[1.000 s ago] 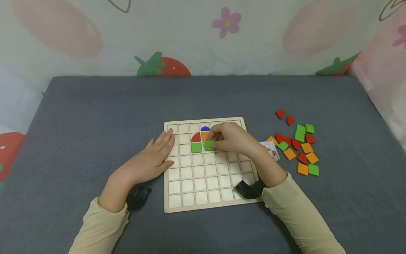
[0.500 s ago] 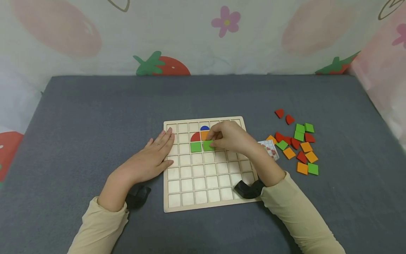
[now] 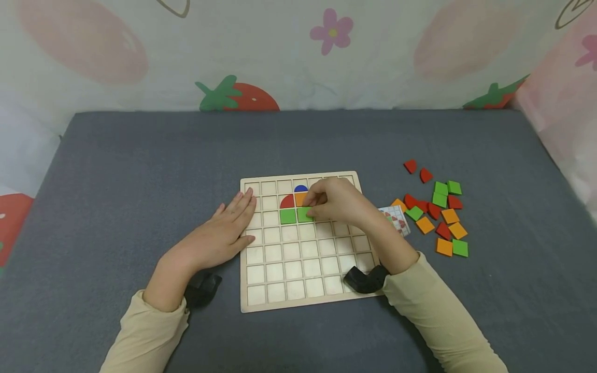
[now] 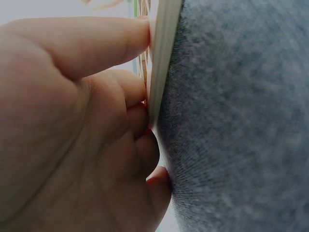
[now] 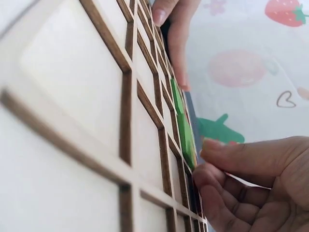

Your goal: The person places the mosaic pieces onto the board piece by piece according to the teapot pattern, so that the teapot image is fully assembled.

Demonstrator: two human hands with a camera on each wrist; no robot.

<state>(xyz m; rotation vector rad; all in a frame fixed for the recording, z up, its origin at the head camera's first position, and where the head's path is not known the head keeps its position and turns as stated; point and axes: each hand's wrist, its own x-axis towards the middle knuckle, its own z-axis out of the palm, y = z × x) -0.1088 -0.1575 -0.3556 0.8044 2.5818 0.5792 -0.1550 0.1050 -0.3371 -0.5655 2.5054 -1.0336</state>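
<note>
A wooden grid board lies on the grey cloth. My left hand rests flat along its left edge, fingers extended; in the left wrist view the thumb touches the board's rim. My right hand pinches a green square tile at its right side, with the tile down in a cell. Left of it sits another green tile. Above these are a red rounded piece, an orange tile and a blue rounded piece. The right hand hides the cells beneath it.
Loose green, orange and red pieces lie scattered right of the board. A printed pattern card is partly under the right forearm. Black wrist straps sit on both wrists. A patterned curtain hangs behind the table.
The green tile in my right hand has shifted slightly left and settled level in its cell beside the other green tile. My left hand has stayed in place.
</note>
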